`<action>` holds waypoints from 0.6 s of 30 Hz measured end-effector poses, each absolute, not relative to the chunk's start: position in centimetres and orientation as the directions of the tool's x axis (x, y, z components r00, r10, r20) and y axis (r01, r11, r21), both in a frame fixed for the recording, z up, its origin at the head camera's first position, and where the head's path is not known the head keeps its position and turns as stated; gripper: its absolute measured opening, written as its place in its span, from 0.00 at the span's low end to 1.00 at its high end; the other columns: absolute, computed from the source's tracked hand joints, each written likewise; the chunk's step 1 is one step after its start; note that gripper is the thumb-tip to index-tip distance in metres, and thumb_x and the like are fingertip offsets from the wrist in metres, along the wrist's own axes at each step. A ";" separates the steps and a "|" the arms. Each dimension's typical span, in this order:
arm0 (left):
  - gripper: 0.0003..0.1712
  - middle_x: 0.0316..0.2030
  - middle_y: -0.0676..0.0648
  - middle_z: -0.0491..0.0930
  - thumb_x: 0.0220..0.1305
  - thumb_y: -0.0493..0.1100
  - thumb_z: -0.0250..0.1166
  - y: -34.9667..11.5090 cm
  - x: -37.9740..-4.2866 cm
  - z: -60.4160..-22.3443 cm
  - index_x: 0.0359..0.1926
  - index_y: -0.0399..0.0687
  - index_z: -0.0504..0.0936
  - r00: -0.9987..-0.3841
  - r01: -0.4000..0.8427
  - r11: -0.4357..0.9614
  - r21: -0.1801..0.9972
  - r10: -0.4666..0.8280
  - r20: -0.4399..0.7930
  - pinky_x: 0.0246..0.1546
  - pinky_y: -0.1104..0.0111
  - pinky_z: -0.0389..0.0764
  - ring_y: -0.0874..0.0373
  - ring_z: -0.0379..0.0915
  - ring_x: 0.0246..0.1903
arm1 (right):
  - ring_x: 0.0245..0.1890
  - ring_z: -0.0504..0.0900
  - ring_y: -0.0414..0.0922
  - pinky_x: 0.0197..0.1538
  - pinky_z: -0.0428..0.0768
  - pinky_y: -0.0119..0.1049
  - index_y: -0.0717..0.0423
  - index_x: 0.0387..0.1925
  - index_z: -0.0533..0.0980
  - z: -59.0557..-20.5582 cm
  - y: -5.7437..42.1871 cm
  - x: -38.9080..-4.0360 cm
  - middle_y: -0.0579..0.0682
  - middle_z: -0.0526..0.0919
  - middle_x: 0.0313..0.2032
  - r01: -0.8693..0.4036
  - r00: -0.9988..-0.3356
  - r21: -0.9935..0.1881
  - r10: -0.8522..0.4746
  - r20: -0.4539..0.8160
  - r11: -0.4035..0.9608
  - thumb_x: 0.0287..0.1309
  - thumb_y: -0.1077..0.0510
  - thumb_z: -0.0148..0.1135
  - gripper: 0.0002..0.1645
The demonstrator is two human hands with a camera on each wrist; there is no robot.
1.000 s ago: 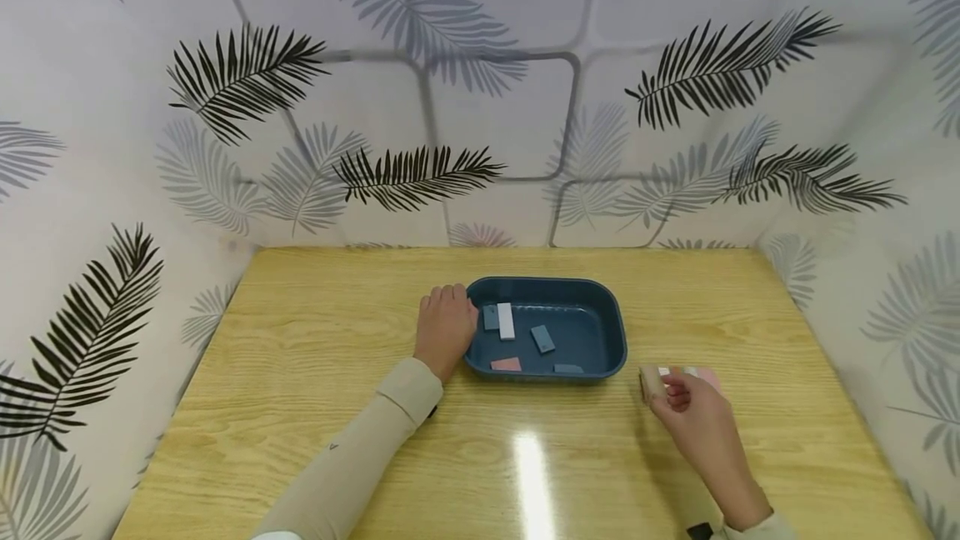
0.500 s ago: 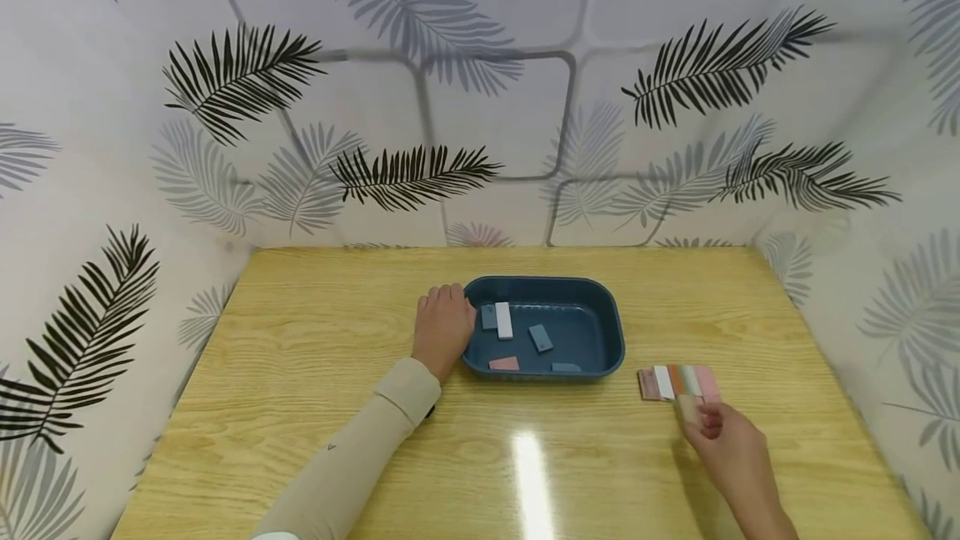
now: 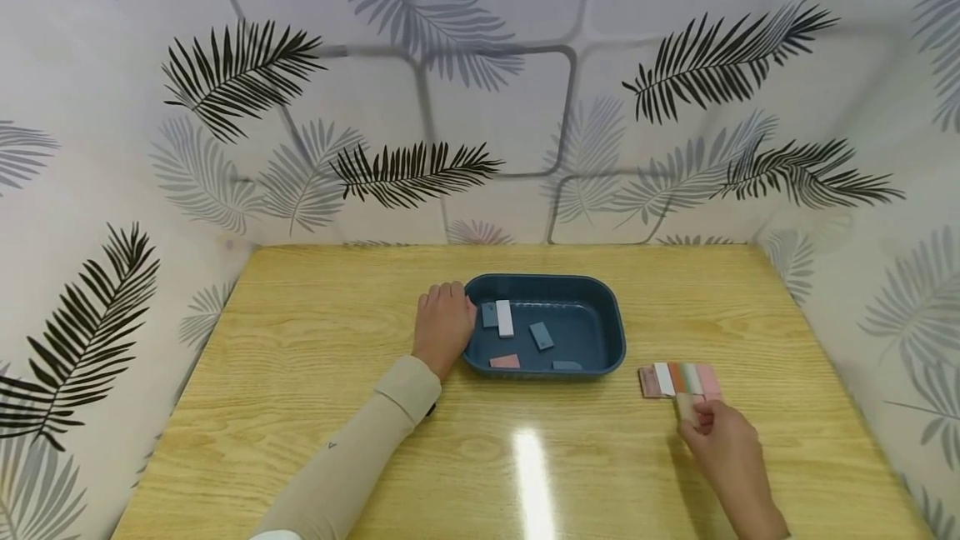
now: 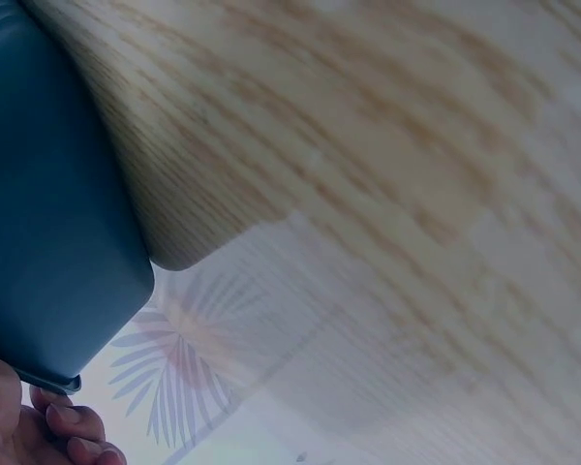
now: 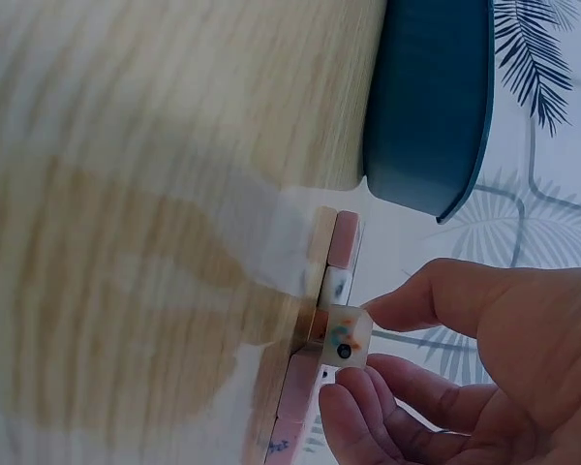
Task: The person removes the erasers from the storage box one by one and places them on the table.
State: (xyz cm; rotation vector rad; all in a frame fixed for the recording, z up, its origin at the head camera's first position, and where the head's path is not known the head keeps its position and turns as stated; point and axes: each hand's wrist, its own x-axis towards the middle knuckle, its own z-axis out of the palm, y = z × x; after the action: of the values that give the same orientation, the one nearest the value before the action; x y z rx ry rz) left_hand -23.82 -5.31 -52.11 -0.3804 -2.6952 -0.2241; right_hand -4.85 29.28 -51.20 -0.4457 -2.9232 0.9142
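My left hand [image 3: 444,327] grips the left end of a dark blue plastic basin [image 3: 611,332], fingers curled at its rim in the left wrist view. My right hand [image 3: 726,444] pinches a small cream eraser-like block [image 5: 347,339] between thumb and fingers; a colourful print shows on its end in the right wrist view. The held block is right at the near side of a row of similar blocks, among them a white block [image 3: 663,380], an orange block [image 3: 678,377] and a pink block [image 3: 708,379].
Inside the basin lie a white block [image 3: 505,319], a blue-grey block [image 3: 541,336], a pink block [image 3: 505,362] and other blue-grey ones. The wooden table [image 3: 337,298] meets leaf-patterned walls at its back and sides.
My right hand has moved right and nearer with the cream block, from the row's left end to its front, uncovering the row. My left hand stays at the basin.
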 end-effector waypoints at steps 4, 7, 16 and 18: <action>0.10 0.26 0.44 0.72 0.64 0.44 0.53 -5.4 -23.9 -52.3 0.32 0.41 0.73 -0.866 0.305 0.948 0.097 0.233 0.442 0.32 0.60 0.66 0.50 0.68 0.30 | 0.33 0.79 0.53 0.34 0.78 0.43 0.74 0.40 0.74 -51.2 29.1 -4.8 0.59 0.80 0.32 0.276 -0.956 -0.567 0.285 -0.075 0.776 0.50 0.60 0.59 0.20; 0.10 0.27 0.44 0.73 0.64 0.44 0.53 -5.4 -23.9 -52.3 0.33 0.40 0.74 -0.868 0.303 0.948 0.100 0.231 0.439 0.32 0.60 0.67 0.50 0.68 0.31 | 0.33 0.79 0.53 0.33 0.78 0.42 0.74 0.40 0.74 -51.3 29.1 -4.8 0.59 0.80 0.31 0.279 -0.955 -0.565 0.285 -0.079 0.776 0.50 0.60 0.59 0.20; 0.10 0.28 0.44 0.73 0.65 0.43 0.53 -5.3 -23.8 -51.9 0.35 0.40 0.74 -0.890 0.295 0.948 0.118 0.228 0.396 0.34 0.60 0.67 0.50 0.68 0.32 | 0.32 0.79 0.52 0.31 0.77 0.42 0.74 0.40 0.74 -51.7 29.2 -5.4 0.62 0.79 0.32 0.283 -0.953 -0.527 0.295 -0.064 0.801 0.49 0.60 0.60 0.20; 0.10 0.28 0.44 0.74 0.65 0.43 0.53 -5.3 -23.8 -51.8 0.35 0.40 0.74 -0.890 0.298 0.947 0.121 0.229 0.395 0.35 0.60 0.68 0.50 0.69 0.32 | 0.31 0.79 0.52 0.31 0.77 0.42 0.75 0.40 0.74 -51.7 29.2 -5.5 0.62 0.79 0.32 0.282 -0.954 -0.522 0.295 -0.060 0.805 0.49 0.61 0.60 0.20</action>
State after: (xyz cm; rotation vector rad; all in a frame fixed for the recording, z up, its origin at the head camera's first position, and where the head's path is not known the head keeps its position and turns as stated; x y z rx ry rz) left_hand -23.79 -5.26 -51.82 -0.3819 -2.7177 -0.2513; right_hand -5.53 29.17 -51.74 -0.4729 -2.9616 0.8499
